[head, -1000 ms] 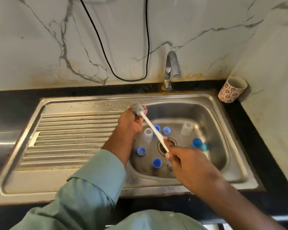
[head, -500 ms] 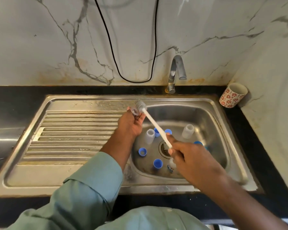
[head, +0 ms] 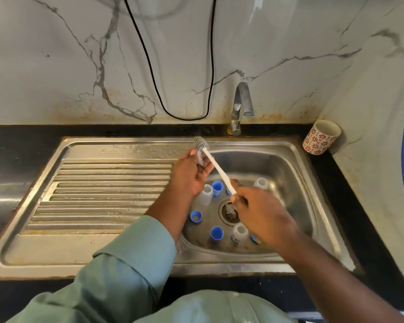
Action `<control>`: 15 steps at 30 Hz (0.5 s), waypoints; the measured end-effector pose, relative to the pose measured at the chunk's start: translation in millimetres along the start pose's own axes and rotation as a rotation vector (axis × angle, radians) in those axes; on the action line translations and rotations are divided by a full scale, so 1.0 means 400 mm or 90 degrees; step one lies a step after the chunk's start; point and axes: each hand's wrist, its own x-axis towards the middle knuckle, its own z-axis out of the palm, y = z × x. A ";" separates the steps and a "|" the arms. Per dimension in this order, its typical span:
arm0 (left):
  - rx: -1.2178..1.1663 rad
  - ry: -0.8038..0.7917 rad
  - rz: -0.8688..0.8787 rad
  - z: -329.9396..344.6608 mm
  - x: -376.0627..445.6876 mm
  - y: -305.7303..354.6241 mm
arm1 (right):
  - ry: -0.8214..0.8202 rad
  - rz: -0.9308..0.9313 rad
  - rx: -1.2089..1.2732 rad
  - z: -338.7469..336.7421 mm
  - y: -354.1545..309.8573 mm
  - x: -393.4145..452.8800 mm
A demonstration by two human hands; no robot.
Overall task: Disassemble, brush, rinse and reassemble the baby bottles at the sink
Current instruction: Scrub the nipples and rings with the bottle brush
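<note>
Over the sink (head: 301,173) we hold a small clear bottle part (head: 200,159) in the left hand (head: 191,176), its grip curled loosely round the piece. It is too small and too covered by the fingers to say whether it is a teat or a ring. The right hand (head: 259,213) pinches the white handle of the brush (head: 217,169) near its lower end, and the bristled head (head: 200,144) stands just above the held part, close to the sink's far rim. In the basin around the drain (head: 229,212) lie the other loose pieces: clear bottles (head: 207,194), one more (head: 239,233) near the front, and blue caps (head: 217,187) and rings (head: 195,216). The tap (head: 240,106) shows no running water. A patterned cup (head: 321,137) stands on the dark desk (head: 350,206) at the right, well apart from the work.

We judge the step to be brushing. To do it well, we keep the part steady between thumb and fingers, leave its opening exposed, and turn it against the bristles with short strokes of the handle. Working above the basin lets a dropped piece fall among the others and not onto the drainer.
</note>
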 end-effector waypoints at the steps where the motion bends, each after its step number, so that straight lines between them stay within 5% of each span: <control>1: -0.019 0.007 0.008 -0.004 0.003 0.005 | 0.009 -0.007 0.032 -0.010 0.009 -0.007; 9: -0.068 0.040 -0.062 -0.028 0.008 -0.003 | -0.020 0.025 0.101 -0.040 0.037 -0.091; 15: -0.090 0.091 -0.007 -0.020 0.013 -0.016 | -0.052 0.047 0.093 -0.049 0.030 -0.104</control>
